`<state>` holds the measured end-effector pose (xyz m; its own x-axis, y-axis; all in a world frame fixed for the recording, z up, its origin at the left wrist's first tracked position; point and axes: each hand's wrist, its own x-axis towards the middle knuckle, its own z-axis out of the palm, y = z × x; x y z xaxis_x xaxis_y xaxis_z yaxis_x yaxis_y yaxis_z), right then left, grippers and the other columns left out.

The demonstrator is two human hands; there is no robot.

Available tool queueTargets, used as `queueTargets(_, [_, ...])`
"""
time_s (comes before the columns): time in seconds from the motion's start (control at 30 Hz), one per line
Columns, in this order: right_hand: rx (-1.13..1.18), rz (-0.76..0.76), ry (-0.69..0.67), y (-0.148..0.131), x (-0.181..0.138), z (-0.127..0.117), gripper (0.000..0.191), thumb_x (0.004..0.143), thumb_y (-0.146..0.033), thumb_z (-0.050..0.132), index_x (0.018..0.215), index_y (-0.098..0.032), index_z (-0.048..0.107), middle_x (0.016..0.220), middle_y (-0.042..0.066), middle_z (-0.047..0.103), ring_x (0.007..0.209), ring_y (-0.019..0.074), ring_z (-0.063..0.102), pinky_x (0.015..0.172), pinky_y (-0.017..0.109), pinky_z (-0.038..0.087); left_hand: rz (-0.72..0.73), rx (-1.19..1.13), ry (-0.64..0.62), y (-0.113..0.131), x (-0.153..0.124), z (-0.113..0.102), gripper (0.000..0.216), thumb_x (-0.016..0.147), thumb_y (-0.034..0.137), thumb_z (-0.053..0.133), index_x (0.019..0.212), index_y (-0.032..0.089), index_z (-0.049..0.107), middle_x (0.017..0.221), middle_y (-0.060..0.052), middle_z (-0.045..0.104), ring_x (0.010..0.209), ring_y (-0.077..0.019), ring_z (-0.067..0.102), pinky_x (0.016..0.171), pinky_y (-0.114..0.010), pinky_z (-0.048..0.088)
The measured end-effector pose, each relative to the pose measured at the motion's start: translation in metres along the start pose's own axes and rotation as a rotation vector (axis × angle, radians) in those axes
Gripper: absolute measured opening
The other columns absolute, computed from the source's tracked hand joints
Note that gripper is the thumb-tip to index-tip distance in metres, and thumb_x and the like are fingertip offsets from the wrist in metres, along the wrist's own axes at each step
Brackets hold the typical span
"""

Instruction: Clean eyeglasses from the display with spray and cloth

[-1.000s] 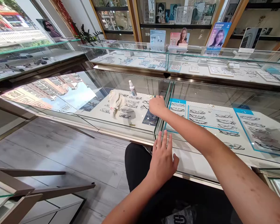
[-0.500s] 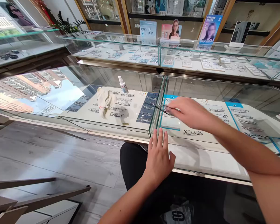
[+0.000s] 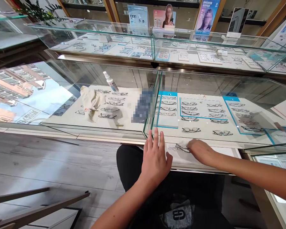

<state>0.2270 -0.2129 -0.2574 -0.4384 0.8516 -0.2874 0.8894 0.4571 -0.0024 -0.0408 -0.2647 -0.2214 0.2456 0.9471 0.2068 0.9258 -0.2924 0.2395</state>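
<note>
My right hand (image 3: 201,151) is closed on a pair of glasses (image 3: 182,147), which sticks out to the left of its fingertips. It is low over a white drawer-like surface (image 3: 219,160) along the front of the glass display case. My left hand (image 3: 156,156) lies flat at the case's front edge, fingers stretched and thumb apart, holding nothing. Just beyond it stands the glass divider (image 3: 156,98). Behind my right hand, dark-rimmed glasses (image 3: 191,130) and another pair (image 3: 222,133) lie under the glass.
A white spray bottle (image 3: 111,81) and a crumpled beige cloth (image 3: 90,102) sit on the left part of the case. Several glasses lie on blue-edged panels (image 3: 167,123). Behind runs a second glass case (image 3: 92,30) with standing signs. Wooden legs (image 3: 54,208) jut in at lower left.
My right hand has moved down and toward me with the glasses, from above the divider to the white surface. My left hand stays at the edge. The view has shifted slightly.
</note>
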Motion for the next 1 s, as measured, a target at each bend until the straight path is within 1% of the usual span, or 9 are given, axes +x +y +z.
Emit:
queueTargets(0.03, [-0.006,-0.055,-0.005,-0.005,0.021,0.0,0.024,0.092,-0.007,0.062,0.081,-0.022,0.078,0.086,0.011,0.079,0.085,0.0251,0.072,0.076,0.033,0.047,0.002,-0.001,0.003,0.0,0.0,0.0,0.085,0.098,0.024,0.058,0.176,0.006,0.029,0.186,-0.025,0.022,0.175,-0.0469,0.013,0.13,-0.065,0.041])
queueTargets(0.07, [-0.013,-0.076,0.013,-0.009,0.041,-0.001,0.027,0.093,-0.004,0.059,0.088,-0.02,0.081,0.092,0.013,0.081,0.092,0.0263,0.073,0.081,0.034,0.048,0.004,-0.001,0.003,-0.001,0.0,0.0,0.084,0.099,0.024,0.057,0.176,0.006,0.029,0.186,-0.025,0.022,0.175,-0.0465,0.012,0.13,-0.065,0.041])
queueTargets(0.17, [-0.033,-0.079,0.082,-0.016,0.098,-0.001,0.036,0.102,-0.004,0.051,0.117,-0.015,0.082,0.124,0.018,0.081,0.124,0.0291,0.069,0.105,0.036,0.047,0.003,0.003,0.002,0.0,0.0,0.0,0.082,0.1,0.024,0.056,0.175,0.005,0.031,0.186,-0.025,0.021,0.175,-0.046,0.013,0.13,-0.065,0.041])
queueTargets(0.23, [-0.053,-0.07,0.119,-0.019,0.129,0.001,0.04,0.105,-0.004,0.046,0.122,-0.012,0.08,0.13,0.019,0.079,0.131,0.0303,0.065,0.115,0.039,0.043,-0.006,0.008,0.002,0.0,0.001,-0.001,0.081,0.099,0.024,0.057,0.175,0.005,0.032,0.186,-0.024,0.022,0.175,-0.0457,0.014,0.131,-0.064,0.04])
queueTargets(0.33, [-0.08,-0.065,0.162,-0.022,0.161,0.006,0.04,0.105,-0.003,0.045,0.121,-0.011,0.081,0.128,0.019,0.08,0.131,0.0309,0.065,0.124,0.043,0.038,-0.014,0.014,0.008,0.001,0.001,-0.001,0.082,0.099,0.023,0.058,0.174,0.006,0.033,0.186,-0.024,0.024,0.175,-0.0454,0.015,0.131,-0.063,0.041])
queueTargets(0.43, [-0.1,-0.053,0.191,-0.022,0.179,0.013,0.039,0.102,0.0,0.048,0.119,-0.011,0.081,0.125,0.018,0.081,0.13,0.0307,0.066,0.128,0.044,0.035,-0.017,0.018,0.013,0.002,0.001,-0.001,0.082,0.098,0.024,0.059,0.174,0.006,0.034,0.186,-0.023,0.024,0.175,-0.0449,0.016,0.131,-0.062,0.042])
queueTargets(0.7, [-0.103,-0.035,0.235,-0.012,0.217,0.03,0.038,0.1,0.002,0.049,0.116,-0.008,0.083,0.122,0.02,0.082,0.128,0.0304,0.067,0.13,0.045,0.035,-0.008,0.014,0.033,0.0,0.0,0.001,0.084,0.098,0.021,0.057,0.176,0.008,0.03,0.186,-0.023,0.023,0.176,-0.0449,0.012,0.13,-0.063,0.042])
queueTargets(0.87, [-0.098,0.01,0.276,-0.002,0.242,0.036,0.038,0.099,0.003,0.052,0.114,-0.012,0.084,0.121,0.016,0.084,0.129,0.0303,0.068,0.132,0.047,0.035,-0.004,0.03,0.05,-0.001,-0.002,0.004,0.085,0.098,0.021,0.057,0.176,0.008,0.028,0.186,-0.024,0.024,0.175,-0.0455,0.013,0.131,-0.064,0.041])
queueTargets(1.0, [-0.102,0.023,0.305,0.001,0.247,0.038,0.037,0.097,0.002,0.057,0.113,-0.016,0.085,0.121,0.014,0.084,0.134,0.0316,0.066,0.135,0.051,0.032,-0.006,0.048,0.058,-0.001,-0.002,0.006,0.084,0.098,0.021,0.057,0.176,0.007,0.03,0.186,-0.023,0.023,0.175,-0.0459,0.014,0.132,-0.065,0.039])
